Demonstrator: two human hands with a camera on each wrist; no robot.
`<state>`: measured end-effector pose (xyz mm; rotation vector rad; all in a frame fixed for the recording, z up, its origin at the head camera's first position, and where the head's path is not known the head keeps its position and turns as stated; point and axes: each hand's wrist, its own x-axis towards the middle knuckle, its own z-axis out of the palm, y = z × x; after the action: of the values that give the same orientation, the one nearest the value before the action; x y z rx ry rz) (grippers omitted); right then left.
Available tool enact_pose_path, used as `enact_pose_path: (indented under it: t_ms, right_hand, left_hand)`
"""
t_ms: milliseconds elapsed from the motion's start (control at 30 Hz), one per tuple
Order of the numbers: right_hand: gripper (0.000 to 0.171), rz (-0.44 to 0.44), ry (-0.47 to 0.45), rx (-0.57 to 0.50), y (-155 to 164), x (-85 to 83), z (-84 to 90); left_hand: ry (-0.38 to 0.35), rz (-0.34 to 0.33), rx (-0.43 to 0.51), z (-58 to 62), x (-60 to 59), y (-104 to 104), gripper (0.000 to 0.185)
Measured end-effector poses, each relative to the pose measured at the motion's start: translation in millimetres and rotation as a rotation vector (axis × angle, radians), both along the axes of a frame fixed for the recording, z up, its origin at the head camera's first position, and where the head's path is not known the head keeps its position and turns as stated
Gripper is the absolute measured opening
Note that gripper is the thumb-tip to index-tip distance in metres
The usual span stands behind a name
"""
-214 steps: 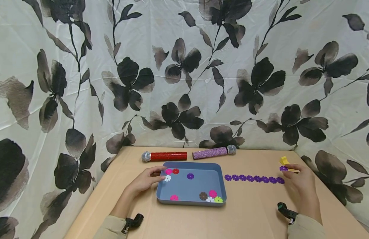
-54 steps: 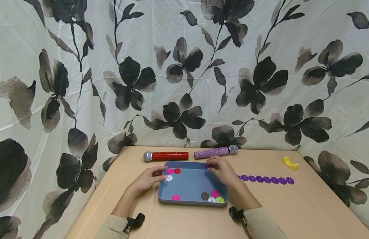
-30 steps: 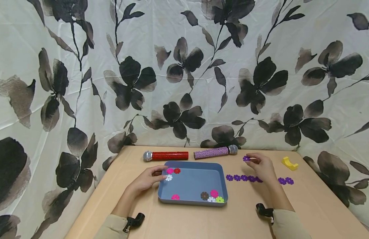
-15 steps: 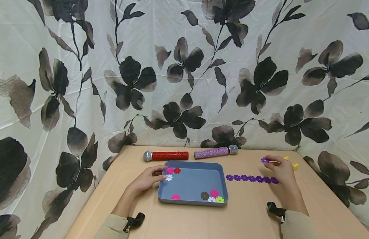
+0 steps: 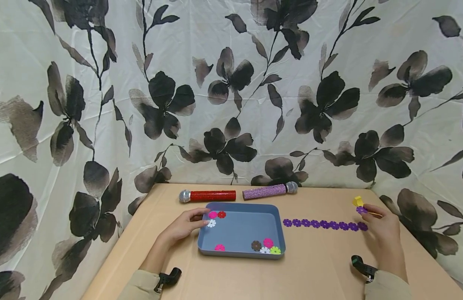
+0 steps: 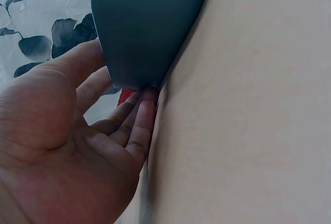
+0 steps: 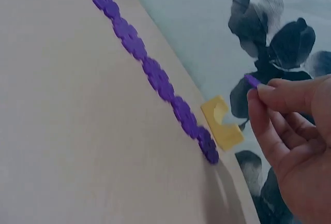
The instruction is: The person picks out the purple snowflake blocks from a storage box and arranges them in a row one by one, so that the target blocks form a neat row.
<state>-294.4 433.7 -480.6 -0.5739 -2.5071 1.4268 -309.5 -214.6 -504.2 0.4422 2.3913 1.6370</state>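
Blue-grey tray [image 5: 242,210] sits mid-surface, left hand [image 5: 182,227] at its left rim, fingers relaxed and straight against the wall, holding nothing. Inside the tray: pink, red and white flower discs by those fingers, and four more along the near edge. Red microphone [image 5: 207,196] and purple microphone [image 5: 269,191] lie behind the tray. Right of the tray, a row of purple discs [image 5: 324,224] runs across the tan surface [image 5: 314,266]. At the row's right end, right hand [image 5: 383,229] pinches one purple disc [image 5: 361,209] in a fingertip grip, raised just above the row's last disc. Yellow block [image 5: 357,201] sits just behind it.
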Motion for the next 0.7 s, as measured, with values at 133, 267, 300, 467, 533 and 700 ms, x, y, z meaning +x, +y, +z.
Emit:
enact_pose_path:
  t_ms: [133, 267, 300, 467, 533, 700]
  right_hand:
    - [0.047, -0.101, -0.026, -0.011, 7.7, 4.4, -1.0]
    - [0.048, -0.136, -0.063, -0.061, 10.5, 5.7, -3.8]
    - [0.049, -0.137, -0.069, -0.077, 11.1, 5.8, -4.9]
    - [0.049, -0.150, -0.079, -0.094, 14.4, 5.5, -11.6]
    - [0.047, -0.152, -0.071, -0.066, 15.5, 5.0, -13.8]
    - [0.046, -0.156, -0.066, -0.049, 17.0, 3.8, -17.8]
  left_hand:
    - [0.002, 0.002, 0.001, -0.6, -0.1, 0.6, 0.056]
    - [0.013, 0.004, -0.007, -1.0, -0.4, 0.3, 0.055]
    - [0.014, 0.005, -0.011, -1.1, -0.6, 0.1, 0.054]
    - [0.009, 0.004, -0.018, -1.0, -1.2, -0.4, 0.055]
    - [0.009, -0.003, -0.013, -1.0, -1.3, -0.4, 0.055]
    - [0.009, -0.008, -0.001, -0.4, -0.7, -0.3, 0.053]
